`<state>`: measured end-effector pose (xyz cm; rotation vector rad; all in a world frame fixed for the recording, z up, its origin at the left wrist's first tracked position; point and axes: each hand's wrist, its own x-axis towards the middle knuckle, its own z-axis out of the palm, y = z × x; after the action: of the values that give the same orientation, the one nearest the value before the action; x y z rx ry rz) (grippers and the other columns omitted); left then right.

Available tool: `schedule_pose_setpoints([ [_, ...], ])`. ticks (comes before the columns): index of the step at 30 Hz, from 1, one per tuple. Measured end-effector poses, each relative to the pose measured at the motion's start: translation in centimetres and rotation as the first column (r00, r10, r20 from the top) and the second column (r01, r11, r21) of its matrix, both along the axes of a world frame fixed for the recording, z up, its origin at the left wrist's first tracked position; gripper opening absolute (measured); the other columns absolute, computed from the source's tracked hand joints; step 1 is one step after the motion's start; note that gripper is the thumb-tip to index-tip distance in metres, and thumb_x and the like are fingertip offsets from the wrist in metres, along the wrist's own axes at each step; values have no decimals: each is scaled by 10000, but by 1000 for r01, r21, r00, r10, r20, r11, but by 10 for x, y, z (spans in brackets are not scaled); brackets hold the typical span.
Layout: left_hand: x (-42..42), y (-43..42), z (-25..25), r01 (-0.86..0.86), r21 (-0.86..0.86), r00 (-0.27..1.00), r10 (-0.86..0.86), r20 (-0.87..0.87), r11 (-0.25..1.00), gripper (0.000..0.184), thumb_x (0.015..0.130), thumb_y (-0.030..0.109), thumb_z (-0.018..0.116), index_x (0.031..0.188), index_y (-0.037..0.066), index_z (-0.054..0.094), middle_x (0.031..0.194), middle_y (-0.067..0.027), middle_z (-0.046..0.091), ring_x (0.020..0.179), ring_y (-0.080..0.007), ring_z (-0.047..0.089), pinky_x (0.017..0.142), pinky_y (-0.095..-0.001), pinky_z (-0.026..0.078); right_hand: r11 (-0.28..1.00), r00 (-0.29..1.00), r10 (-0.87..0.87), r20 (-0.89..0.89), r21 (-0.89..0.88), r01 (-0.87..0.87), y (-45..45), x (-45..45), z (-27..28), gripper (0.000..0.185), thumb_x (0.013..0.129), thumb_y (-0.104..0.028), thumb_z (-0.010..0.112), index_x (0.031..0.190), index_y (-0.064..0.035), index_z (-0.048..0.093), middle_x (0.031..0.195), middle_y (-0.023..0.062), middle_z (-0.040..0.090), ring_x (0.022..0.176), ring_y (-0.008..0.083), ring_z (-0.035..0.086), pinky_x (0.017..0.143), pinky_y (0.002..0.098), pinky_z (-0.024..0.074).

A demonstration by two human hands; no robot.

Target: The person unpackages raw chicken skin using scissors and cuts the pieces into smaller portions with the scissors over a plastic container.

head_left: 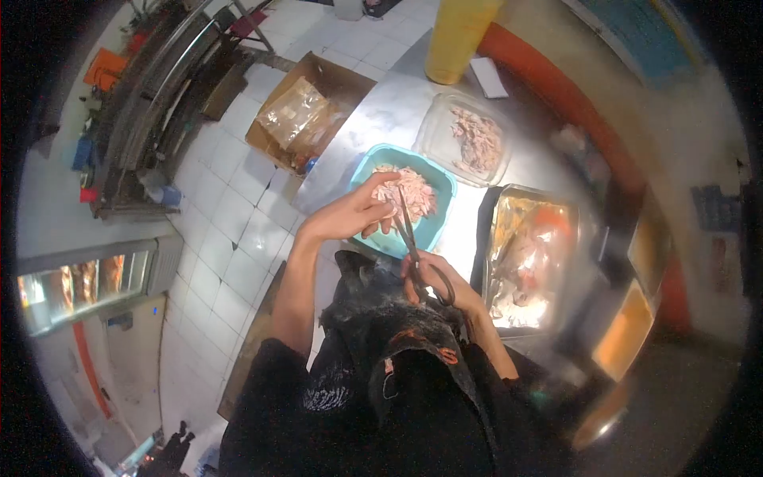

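A teal square tub [439, 230] stands near the table's edge, holding a heap of pale pink shredded pieces that look like meat [419, 195]. My left hand [358, 211] is over the tub's left side with its fingers bent together at the heap; what they pinch is too small to name. Dark scissors [408, 226] reach into the tub, blades pointing up and away from me. Wrapped round their handles at the tub's near rim is my right hand [433, 278]. The blade tips are close to my left fingertips.
Behind the tub, a clear container [429, 143] holds similar pieces. To the right lies a foil-lined tray [506, 298] with plastic-covered contents. A yellow cylindrical container [457, 48] stands at the back. An open cardboard box [350, 75] is left of the metal table [389, 111].
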<state>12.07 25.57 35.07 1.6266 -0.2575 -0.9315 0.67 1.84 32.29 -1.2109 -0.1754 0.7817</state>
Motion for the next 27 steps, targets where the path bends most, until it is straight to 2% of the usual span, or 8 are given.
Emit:
schedule_pose_setpoints([
  [4,3,1,-11,-5,-13,999,5,37,1000,559,1072,263,516,1566,129,291,791,-43,614,594,-86,462,551,-247,391,1000,1000,-11,-20,9,11,-1,0,7,552,1059,-569,406,1045,-35,546,680,65,605,638,144,604,588,280,455],
  [10,0,-9,-14,-94,-120,989,79,-121,988,524,1082,271,513,1552,121,338,811,-54,642,619,-86,515,576,-251,427,998,997,-60,-45,22,61,-1,-4,9,560,1055,-575,412,1035,-32,549,665,65,590,633,146,585,591,276,440],
  [13,-9,-11,-22,-166,-233,966,112,-232,958,406,1078,275,522,1416,59,459,800,-61,649,615,-93,548,583,-258,451,984,992,-90,-84,143,102,-3,-5,6,606,1033,-620,423,1035,-28,551,656,73,582,612,152,569,585,273,437],
  [15,-9,-11,-27,-113,-237,966,52,-252,965,297,1078,291,525,1241,42,527,779,-62,650,595,-97,557,571,-257,454,955,985,-98,-140,264,132,-2,-8,3,642,1013,-656,431,1033,-26,551,646,79,575,592,155,558,580,272,438],
  [16,-9,-12,-29,-87,-240,965,21,-263,967,278,1077,299,527,1153,34,562,768,-62,650,585,-100,561,564,-256,455,959,985,-101,-143,249,134,-2,-9,3,651,1006,-666,433,1034,-26,551,643,80,574,585,156,556,574,272,437],
  [19,-8,-19,-26,-70,-201,989,41,-145,977,300,1077,316,529,922,61,553,728,-55,644,553,-98,559,537,-251,449,967,983,-116,-139,211,144,-4,-10,5,679,987,-691,436,1039,-24,553,639,81,573,569,158,553,558,273,436],
  [22,-6,-25,-35,-101,-147,989,83,-125,984,329,1079,331,526,895,61,569,686,-43,630,537,-94,547,517,-244,434,963,982,-143,-122,213,166,-4,-13,9,691,980,-698,431,1048,-22,555,644,81,579,567,156,557,549,272,437],
  [27,-8,-32,-31,-63,-114,997,57,-53,992,375,1086,377,500,873,73,552,669,-25,594,539,-84,515,513,-242,408,940,976,-191,-107,266,213,-4,-15,5,654,1017,-652,409,1070,-17,558,683,90,598,596,156,572,577,263,451],
])
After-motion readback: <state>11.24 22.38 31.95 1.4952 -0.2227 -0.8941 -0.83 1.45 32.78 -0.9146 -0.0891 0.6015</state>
